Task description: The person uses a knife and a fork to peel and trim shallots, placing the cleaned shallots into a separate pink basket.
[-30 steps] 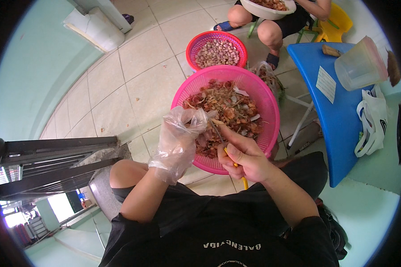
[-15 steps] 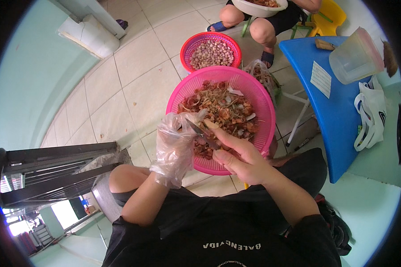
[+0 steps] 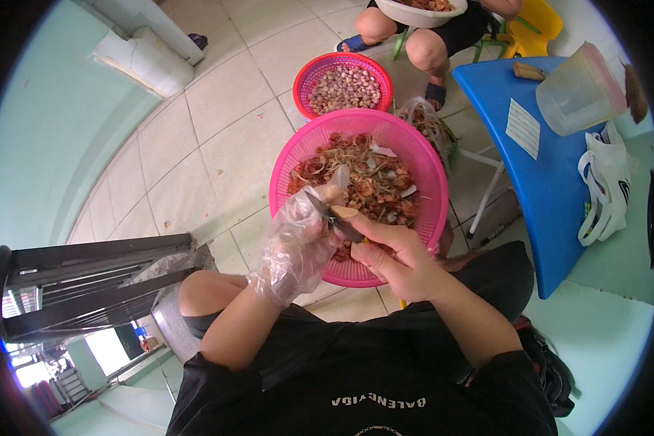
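Observation:
My left hand (image 3: 292,243), in a clear plastic glove, is closed above the near left part of a pink basket (image 3: 436,211). What its fingers hold is hidden by the glove and the blade. My right hand (image 3: 407,267) grips a small dark-bladed knife (image 3: 346,227), its blade pointing up and left against the gloved fingers. Reddish-brown dry skins and stringy roots (image 3: 374,174), like shallot peelings, fill the basket under both hands. Just beyond it, peeled-looking pinkish shallots (image 3: 347,91) lie in a smaller red basket (image 3: 299,78).
At the right stands a blue table (image 3: 527,211) with a plastic container (image 3: 578,98), a paper sheet (image 3: 523,129) and a white bag (image 3: 607,189). A plastic bag of scraps (image 3: 423,120) sits beside the pink basket. Another person (image 3: 429,54) sits opposite with a white basin (image 3: 421,16). Dark railings (image 3: 94,265) are at the left.
My left hand has turned and shifted slightly to the right, its fingers now nearer the knife. The knife and my right hand have moved slightly down and right.

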Motion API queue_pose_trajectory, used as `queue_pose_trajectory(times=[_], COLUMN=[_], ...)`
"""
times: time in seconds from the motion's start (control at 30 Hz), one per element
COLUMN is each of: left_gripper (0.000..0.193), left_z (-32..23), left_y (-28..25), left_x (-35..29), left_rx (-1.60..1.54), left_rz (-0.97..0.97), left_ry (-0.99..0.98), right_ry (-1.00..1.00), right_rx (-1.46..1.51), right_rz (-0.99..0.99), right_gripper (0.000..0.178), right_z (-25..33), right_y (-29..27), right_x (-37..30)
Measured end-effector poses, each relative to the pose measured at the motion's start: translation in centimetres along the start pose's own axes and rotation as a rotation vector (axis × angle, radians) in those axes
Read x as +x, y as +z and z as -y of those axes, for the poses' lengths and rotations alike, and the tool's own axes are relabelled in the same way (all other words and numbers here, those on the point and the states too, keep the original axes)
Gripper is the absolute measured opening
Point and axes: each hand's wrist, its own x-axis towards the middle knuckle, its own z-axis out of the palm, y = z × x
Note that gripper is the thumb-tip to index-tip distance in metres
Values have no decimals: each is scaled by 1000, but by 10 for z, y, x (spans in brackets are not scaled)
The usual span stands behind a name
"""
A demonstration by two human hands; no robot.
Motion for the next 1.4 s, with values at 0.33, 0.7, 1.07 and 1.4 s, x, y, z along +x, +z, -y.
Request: queue_pose_trajectory(times=[0.33,0.7,1.07,1.4], left_gripper=[41,37,29,28], left_z=[-2,-9,1,-3], left_y=[4,8,8,-18], left_x=[-2,-2,3,37], left_rx=[123,186,-12,-525], left_rz=[-20,-59,-47,104], left_ry=[-58,-47,-183,-97], right_ry=[287,251,305,245], right_rx=[682,784,764,878], right_rz=[174,212,196,-39], right_gripper=[56,59,60,61], right_z=[-6,-9,-9,3], right_y=[-6,-6,-10,-37], right_x=[-3,-4,0,6])
